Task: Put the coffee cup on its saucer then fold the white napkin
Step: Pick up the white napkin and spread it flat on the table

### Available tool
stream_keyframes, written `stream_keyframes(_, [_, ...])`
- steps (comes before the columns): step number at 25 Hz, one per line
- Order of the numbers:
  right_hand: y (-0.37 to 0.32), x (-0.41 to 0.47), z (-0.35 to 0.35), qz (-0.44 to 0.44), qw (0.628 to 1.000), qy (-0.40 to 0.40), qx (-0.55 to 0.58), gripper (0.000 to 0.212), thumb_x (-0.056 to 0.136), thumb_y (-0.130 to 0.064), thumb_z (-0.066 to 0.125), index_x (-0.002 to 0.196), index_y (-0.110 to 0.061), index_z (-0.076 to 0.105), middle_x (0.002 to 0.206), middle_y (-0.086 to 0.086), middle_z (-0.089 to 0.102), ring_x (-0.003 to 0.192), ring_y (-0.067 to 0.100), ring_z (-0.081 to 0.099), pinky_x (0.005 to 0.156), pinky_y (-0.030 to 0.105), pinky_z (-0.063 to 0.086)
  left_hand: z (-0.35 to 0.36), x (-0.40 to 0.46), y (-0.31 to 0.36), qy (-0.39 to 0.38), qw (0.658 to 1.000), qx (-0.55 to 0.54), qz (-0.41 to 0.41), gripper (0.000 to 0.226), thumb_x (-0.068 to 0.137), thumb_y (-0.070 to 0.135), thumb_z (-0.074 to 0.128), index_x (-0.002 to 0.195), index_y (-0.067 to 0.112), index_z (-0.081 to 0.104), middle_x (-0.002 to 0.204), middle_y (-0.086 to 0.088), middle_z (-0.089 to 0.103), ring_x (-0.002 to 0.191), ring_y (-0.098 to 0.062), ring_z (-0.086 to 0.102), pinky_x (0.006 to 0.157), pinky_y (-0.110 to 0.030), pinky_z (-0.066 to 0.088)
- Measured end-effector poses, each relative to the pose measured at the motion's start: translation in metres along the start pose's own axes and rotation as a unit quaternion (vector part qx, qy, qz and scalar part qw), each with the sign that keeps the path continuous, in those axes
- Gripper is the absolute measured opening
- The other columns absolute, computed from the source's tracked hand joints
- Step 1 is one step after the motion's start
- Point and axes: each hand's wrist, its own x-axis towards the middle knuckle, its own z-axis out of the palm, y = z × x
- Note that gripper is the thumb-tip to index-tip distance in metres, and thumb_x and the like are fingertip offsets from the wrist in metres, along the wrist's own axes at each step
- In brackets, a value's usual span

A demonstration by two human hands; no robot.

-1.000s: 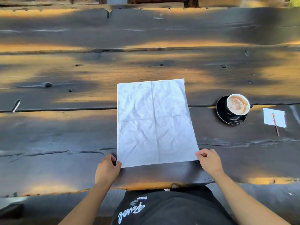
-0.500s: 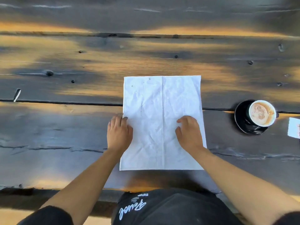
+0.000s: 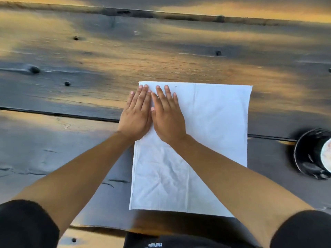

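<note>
The white napkin (image 3: 211, 133) lies spread flat on the dark wooden table (image 3: 89, 56), creased and with a lengthwise fold line. My left hand (image 3: 137, 113) and my right hand (image 3: 167, 115) press flat side by side on its far left corner, fingers extended; the left hand partly overhangs the napkin's left edge. At the right frame edge the coffee cup (image 3: 326, 155) sits on its black saucer (image 3: 308, 156), both cut off by the frame.
The table is made of rough planks with a seam (image 3: 53, 113) running left to right under the napkin. Its near edge (image 3: 100, 228) is just in front of my body.
Both hands slid from the napkin's middle up to its far left corner and came together. The view shifted left, pushing the cup to the frame edge.
</note>
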Motion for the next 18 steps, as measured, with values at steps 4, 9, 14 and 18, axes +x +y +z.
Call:
stream_keyframes(4, [0.004, 0.023, 0.017, -0.002, 1.000, 0.002, -0.002, 0.052, 0.106, -0.029, 0.033, 0.152, -0.005, 0.039, 0.161, 0.013, 0.034, 0.153, 0.031, 0.024, 0.123, 0.049, 0.020, 0.006, 0.012, -0.009, -0.005, 0.999, 0.002, -0.031, 0.061, 0.105, 0.030, 0.014, 0.158, 0.001, 0.021, 0.167, -0.017, 0.017, 0.156, -0.030, 0.011, 0.127, -0.050, 0.011])
stream_keyframes(9, [0.008, 0.023, 0.022, 0.010, 0.998, -0.002, -0.057, 0.059, 0.105, -0.040, 0.026, 0.155, -0.008, 0.032, 0.164, 0.009, 0.028, 0.154, 0.027, 0.020, 0.124, 0.048, 0.016, 0.010, 0.012, -0.011, -0.012, 0.999, 0.029, -0.031, 0.063, 0.103, 0.032, 0.014, 0.159, 0.002, 0.015, 0.169, -0.015, 0.011, 0.157, -0.028, 0.005, 0.127, -0.049, 0.006])
stream_keyframes(14, [0.039, 0.011, 0.008, 0.027, 0.996, 0.000, -0.086, 0.069, 0.103, -0.051, 0.029, 0.157, -0.009, 0.027, 0.166, 0.007, 0.023, 0.155, 0.024, 0.017, 0.125, 0.048, 0.013, 0.006, 0.015, -0.009, -0.029, 0.998, 0.042, -0.039, 0.067, 0.104, 0.037, 0.021, 0.159, 0.001, 0.010, 0.169, -0.015, 0.006, 0.157, -0.028, 0.002, 0.127, -0.049, 0.004])
stream_keyframes(18, [0.093, -0.012, -0.016, 0.048, 0.992, 0.008, -0.113, 0.069, 0.104, -0.050, 0.027, 0.158, -0.006, 0.022, 0.167, 0.010, 0.018, 0.156, 0.025, 0.014, 0.126, 0.047, 0.011, 0.006, 0.015, -0.008, -0.028, 0.998, 0.042, -0.041, 0.067, 0.105, 0.038, 0.019, 0.160, 0.002, 0.009, 0.170, -0.013, 0.005, 0.157, -0.026, 0.000, 0.127, -0.049, 0.004])
